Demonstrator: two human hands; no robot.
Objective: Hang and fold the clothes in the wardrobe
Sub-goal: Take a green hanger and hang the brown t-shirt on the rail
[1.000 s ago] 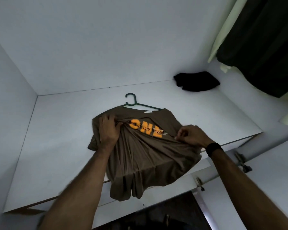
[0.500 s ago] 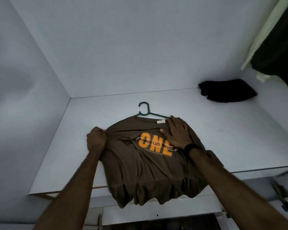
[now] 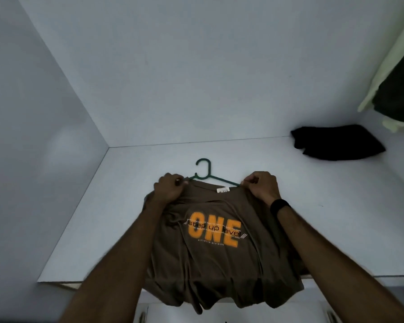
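Our left hand (image 3: 170, 188) and right hand (image 3: 262, 186) pinch the brown T-shirt (image 3: 219, 259) at its shoulders over the green hanger (image 3: 204, 173); hanging remains undone.

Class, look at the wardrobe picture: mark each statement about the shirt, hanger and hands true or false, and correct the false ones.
1. Both hands, left hand and right hand, grip the brown T-shirt at its shoulders. True.
2. The green hanger hangs from a rail. False: it lies on the white shelf.
3. The shirt's print reads ONE in orange. True.
4. The black garment lies at the shelf's back left. False: back right.
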